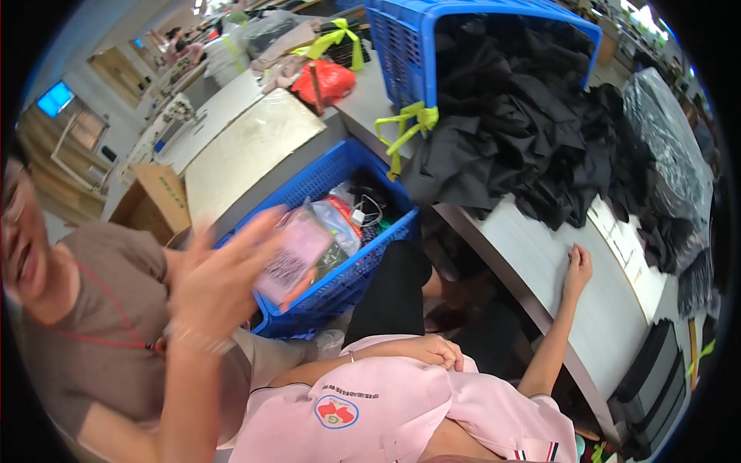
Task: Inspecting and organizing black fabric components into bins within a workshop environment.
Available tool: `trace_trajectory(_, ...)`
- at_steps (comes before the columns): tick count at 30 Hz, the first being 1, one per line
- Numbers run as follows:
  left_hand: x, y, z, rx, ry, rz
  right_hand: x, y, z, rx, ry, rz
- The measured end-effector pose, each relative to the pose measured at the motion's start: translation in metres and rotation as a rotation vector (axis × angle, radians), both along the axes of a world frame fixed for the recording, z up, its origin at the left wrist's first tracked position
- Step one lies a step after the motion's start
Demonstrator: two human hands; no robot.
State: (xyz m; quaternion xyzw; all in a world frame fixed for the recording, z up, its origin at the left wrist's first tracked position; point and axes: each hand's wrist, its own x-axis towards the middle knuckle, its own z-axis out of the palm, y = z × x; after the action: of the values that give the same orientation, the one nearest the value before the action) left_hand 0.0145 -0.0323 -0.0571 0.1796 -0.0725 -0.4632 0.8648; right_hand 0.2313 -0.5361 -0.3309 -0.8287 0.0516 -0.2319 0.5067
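Note:
My left hand (441, 353) lies closed in a loose fist on my lap, against my pink shirt (378, 420). I see nothing in its fingers. My right hand (577, 270) rests on the grey tabletop (532, 239) with its fingers curled in, and nothing shows in it. Just beyond the right hand, a heap of black fabric (509, 147) spills from a tipped blue plastic crate (401, 54) onto the table.
At left, a co-worker in a brown shirt (116, 285) raises a motion-blurred hand (220, 285) beside a blue basket (309, 189). The basket holds a pink packet (297, 251), bags and a white cable. A red bag (328, 82) lies beyond; plastic-wrapped goods (668, 147) stand at right.

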Motion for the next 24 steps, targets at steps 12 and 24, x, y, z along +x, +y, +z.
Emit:
trace_trajectory(12, -0.027, -0.143, -0.181, 0.563, -0.772, -0.042, -0.049, 0.202, 0.078, -0.415, -0.509, 0.251)
trace_trajectory(24, -0.032, -0.114, -0.186, 0.861, -0.353, 0.487, 0.009, 0.26, 0.128, -0.329, -0.487, 0.309)
